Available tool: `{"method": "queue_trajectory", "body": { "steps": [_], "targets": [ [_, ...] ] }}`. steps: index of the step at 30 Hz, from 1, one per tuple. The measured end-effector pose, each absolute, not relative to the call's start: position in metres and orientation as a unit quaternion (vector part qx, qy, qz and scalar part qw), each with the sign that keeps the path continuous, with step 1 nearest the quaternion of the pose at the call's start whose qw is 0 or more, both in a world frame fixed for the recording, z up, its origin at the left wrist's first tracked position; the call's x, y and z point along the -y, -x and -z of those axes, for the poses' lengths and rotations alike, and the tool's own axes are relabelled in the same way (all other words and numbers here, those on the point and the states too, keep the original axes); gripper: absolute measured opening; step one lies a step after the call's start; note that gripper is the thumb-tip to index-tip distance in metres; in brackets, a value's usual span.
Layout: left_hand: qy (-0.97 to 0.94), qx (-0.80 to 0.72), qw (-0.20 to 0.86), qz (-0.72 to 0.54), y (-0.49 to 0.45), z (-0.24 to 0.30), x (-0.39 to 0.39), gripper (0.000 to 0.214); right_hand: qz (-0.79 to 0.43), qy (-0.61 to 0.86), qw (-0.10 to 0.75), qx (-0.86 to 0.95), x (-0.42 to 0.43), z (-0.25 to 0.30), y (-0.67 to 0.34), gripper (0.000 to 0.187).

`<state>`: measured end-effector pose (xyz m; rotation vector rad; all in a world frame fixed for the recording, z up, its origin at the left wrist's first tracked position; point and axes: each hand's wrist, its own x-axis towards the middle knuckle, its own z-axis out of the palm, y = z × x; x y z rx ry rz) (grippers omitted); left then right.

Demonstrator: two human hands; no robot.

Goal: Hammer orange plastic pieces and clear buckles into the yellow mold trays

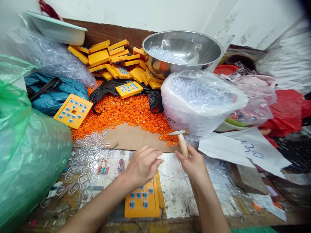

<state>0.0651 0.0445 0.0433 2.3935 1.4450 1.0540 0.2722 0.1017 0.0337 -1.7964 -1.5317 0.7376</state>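
My right hand [195, 163] is wrapped round the wooden handle of a small hammer [182, 144], whose metal head points left just above the cardboard. My left hand [144, 165] is closed, thumb and fingers pinched together; what is between them, if anything, is too small to make out. It hovers over a yellow plastic panel [142, 212] with rows of small blue-and-white pieces set in it, and covers the panel's upper part. Clear plastic oval rings [84, 178] lie scattered to the left. Beyond the hands is a heap of small orange rings [126, 111].
More yellow panels [99, 58] are piled at the back. A steel bowl [204, 51] and a white bag [191, 119] hold clear plastic pieces. A green bag [36, 155] bulges at the left. Paper marked 130 [228, 147] lies at the right.
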Motion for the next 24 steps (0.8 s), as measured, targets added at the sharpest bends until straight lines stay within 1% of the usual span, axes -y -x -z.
{"method": "queue_trajectory", "body": {
  "steps": [3, 6, 9, 12, 17, 24],
  "targets": [
    [-0.875, -0.385, 0.049, -0.288, -0.098, -0.04, -0.09, 0.022, -0.314, 0.691, 0.392, 0.521, -0.078, -0.054, -0.276, 0.054],
    [-0.93, -0.293, 0.014, -0.223, -0.124, -0.029, -0.131, 0.02, -0.36, 0.685, 0.437, 0.458, -0.048, -0.067, -0.275, 0.057],
    [-0.958, -0.227, -0.012, -0.176, -0.141, -0.018, -0.159, 0.017, -0.444, 0.661, 0.483, 0.364, -0.021, -0.066, -0.267, 0.065],
    [-0.971, -0.184, -0.029, -0.15, -0.145, -0.011, -0.177, 0.015, -0.476, 0.663, 0.494, 0.299, -0.004, -0.052, -0.261, 0.07],
    [-0.971, -0.192, -0.052, -0.131, -0.125, -0.004, -0.196, 0.013, -0.501, 0.656, 0.499, 0.265, 0.001, -0.028, -0.265, 0.066],
    [-0.953, -0.268, -0.071, -0.12, -0.11, 0.001, -0.2, 0.014, -0.537, 0.63, 0.517, 0.215, 0.0, -0.025, -0.267, 0.064]
  ]
}}
